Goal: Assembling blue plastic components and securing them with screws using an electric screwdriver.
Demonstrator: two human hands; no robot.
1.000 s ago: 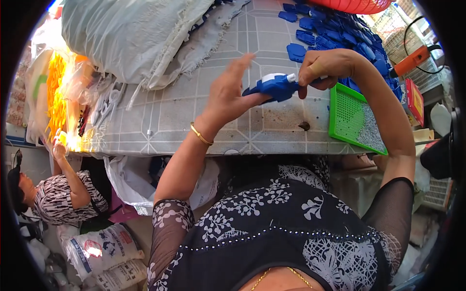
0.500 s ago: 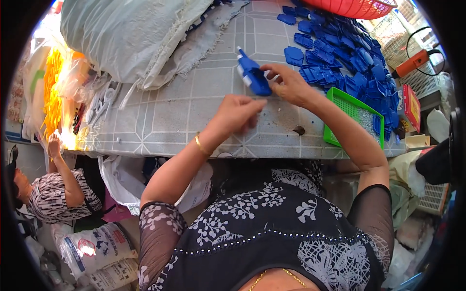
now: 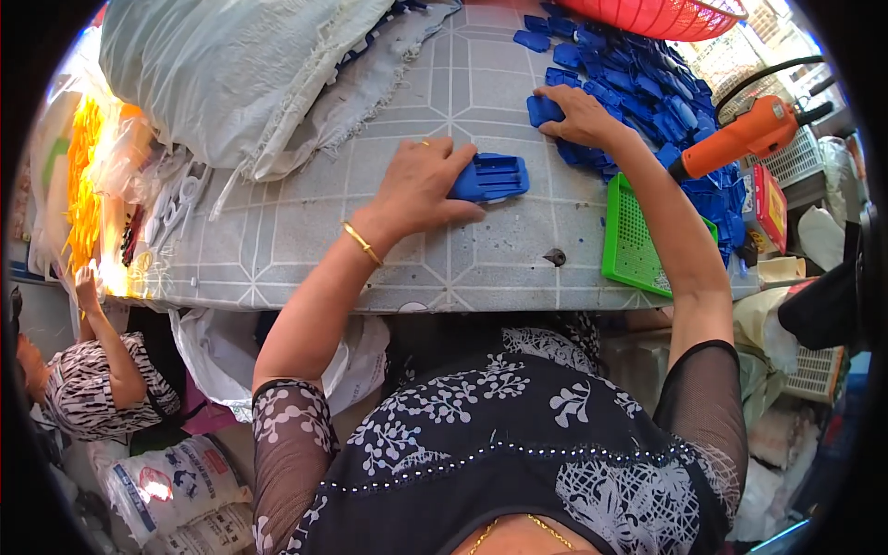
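Note:
My left hand (image 3: pixel 421 183) is closed over the left end of an open blue plastic housing (image 3: pixel 502 178). The housing lies on the tabletop with its slotted inside facing up. Farther off and to the right, my right hand (image 3: pixel 585 118) pinches a flat blue plastic cover (image 3: pixel 545 111) at the near-left edge of a pile of similar blue pieces (image 3: pixel 638 79). Its fingers are partly hidden behind the hand. Beneath my right forearm stands a green perforated basket (image 3: pixel 610 231) with small metal parts, probably screws, in it.
An orange power screwdriver (image 3: pixel 745 139) hangs on a cable beside my right forearm. A red basket (image 3: pixel 657 18) stands at the far edge, and a white woven sack (image 3: pixel 231 74) lies far left. Another person (image 3: pixel 106 370) works at left. A small dark bit (image 3: pixel 555 257) lies near the front.
The blue piece with white parts between my hands is no longer seen there. My left hand now grips a slotted housing; my right reached to the pile. The orange screwdriver swung closer.

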